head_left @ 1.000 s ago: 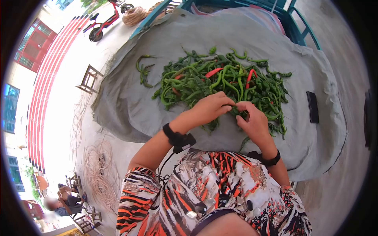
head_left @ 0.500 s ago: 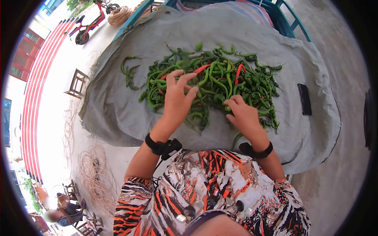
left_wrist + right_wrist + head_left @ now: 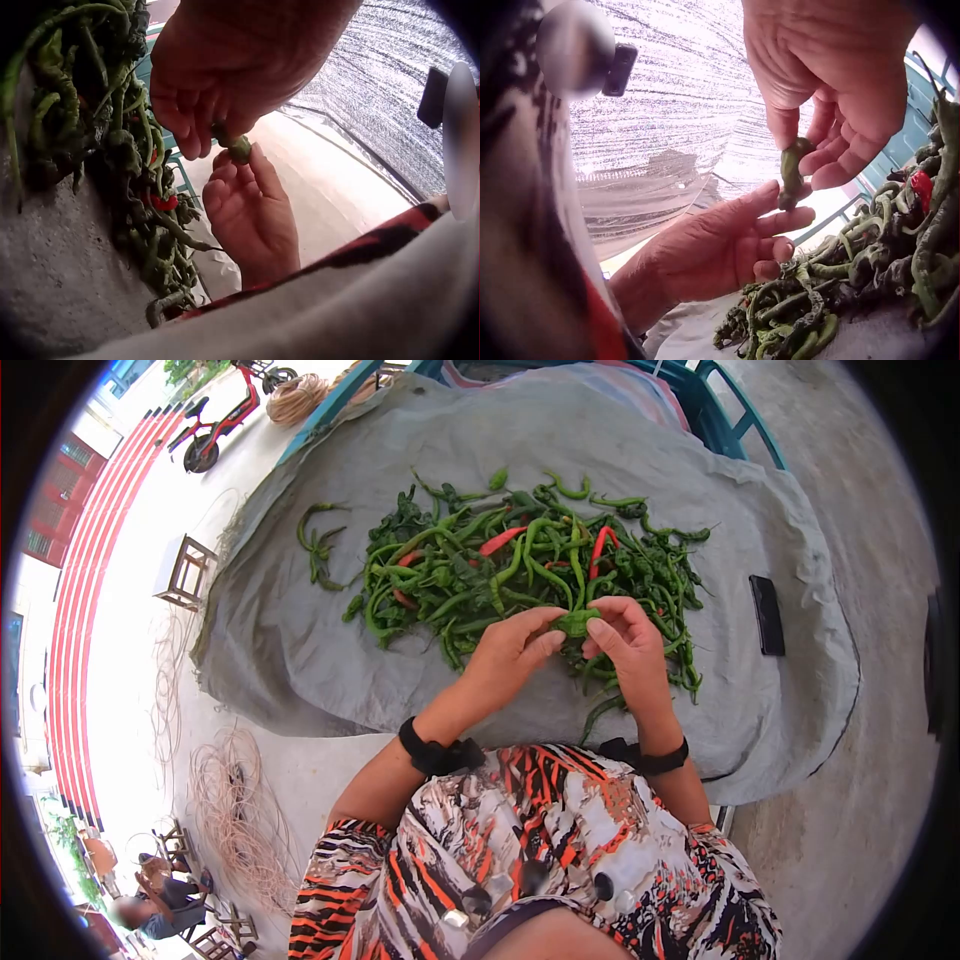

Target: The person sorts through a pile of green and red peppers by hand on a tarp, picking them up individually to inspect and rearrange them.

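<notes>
A short, wrinkled green pepper (image 3: 577, 623) is held between both hands at the front edge of a pepper pile (image 3: 450, 575). My right hand (image 3: 637, 660) pinches it between thumb and fingers. From the other side, my left hand (image 3: 508, 658) has thumb and forefinger at its end. In the right wrist view the pepper (image 3: 791, 172) stands upright, its upper part in the right hand (image 3: 832, 82) and its lower tip at the left thumb and forefinger (image 3: 784, 223). The pile is mostly long, curled green peppers, with a few red ones.
Grey cloth (image 3: 300, 650) lies under the pile, spread over a teal-framed cart (image 3: 735, 410). A black phone (image 3: 767, 615) rests on its right side. A small cluster of peppers (image 3: 319, 547) lies apart at left. On the ground are a wooden stool (image 3: 186, 572) and coiled cord (image 3: 235, 790).
The left hand left the right hand, reached over the left of the pile with fingers spread, then came back to meet it. A short green pepper now shows between them.
</notes>
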The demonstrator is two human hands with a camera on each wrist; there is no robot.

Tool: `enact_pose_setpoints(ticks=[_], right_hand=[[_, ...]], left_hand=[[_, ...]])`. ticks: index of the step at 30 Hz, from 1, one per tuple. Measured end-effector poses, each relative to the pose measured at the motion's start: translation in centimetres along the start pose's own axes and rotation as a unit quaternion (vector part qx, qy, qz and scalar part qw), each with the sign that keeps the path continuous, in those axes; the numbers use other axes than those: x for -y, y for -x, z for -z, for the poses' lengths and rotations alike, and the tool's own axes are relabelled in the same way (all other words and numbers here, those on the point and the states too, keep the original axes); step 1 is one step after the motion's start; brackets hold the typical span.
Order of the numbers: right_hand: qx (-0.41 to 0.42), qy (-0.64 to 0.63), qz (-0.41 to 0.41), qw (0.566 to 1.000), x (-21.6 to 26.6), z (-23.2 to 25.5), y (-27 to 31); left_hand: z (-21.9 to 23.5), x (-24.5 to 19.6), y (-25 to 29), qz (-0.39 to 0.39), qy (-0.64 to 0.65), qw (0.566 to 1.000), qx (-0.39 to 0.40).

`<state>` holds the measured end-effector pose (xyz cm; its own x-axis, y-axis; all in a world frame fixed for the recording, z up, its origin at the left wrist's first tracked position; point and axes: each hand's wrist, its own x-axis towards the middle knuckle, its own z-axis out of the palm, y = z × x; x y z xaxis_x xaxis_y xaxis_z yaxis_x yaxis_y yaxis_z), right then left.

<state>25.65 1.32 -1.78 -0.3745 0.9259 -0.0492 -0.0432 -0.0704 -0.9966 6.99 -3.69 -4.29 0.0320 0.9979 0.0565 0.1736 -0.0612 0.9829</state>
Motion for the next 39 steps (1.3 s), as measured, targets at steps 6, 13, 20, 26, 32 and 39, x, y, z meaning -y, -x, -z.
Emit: enact_pose_setpoints(ticks=[6, 13, 20, 26, 32, 39], right_hand=[[0.008, 0.118, -0.030, 0.992, -0.8, -0.1, -0.8], [0.032, 0.531, 0.171, 0.829, -2.9, -2.2, -1.9], [0.070, 0.599, 0.148, 0.784, -3.5, -2.3, -2.4], [-0.047, 0.409, 0.149, 0.899, -0.6, -2.3, -1.2], [-0.035, 0.052, 0.061, 0.996, -1.6, -1.8, -1.1], [0.016, 0.020, 0.031, 0.999, -2.6, -1.8, 0.7]], left_hand=[[2.3, -1.1, 0.4, 0.038, 0.046, 0.988, -0.142], [2.5, -0.6, 0.3, 0.053, 0.101, 0.978, -0.177], [3.4, -0.1, 0.7, 0.059, 0.125, 0.969, -0.203], [3.0, 0.1, 1.0, 0.050, 0.141, 0.978, -0.147], [1.5, -0.5, 1.1, 0.107, 0.097, 0.989, -0.001], [1.6, -0.2, 1.6, 0.120, 0.117, 0.985, 0.046]])
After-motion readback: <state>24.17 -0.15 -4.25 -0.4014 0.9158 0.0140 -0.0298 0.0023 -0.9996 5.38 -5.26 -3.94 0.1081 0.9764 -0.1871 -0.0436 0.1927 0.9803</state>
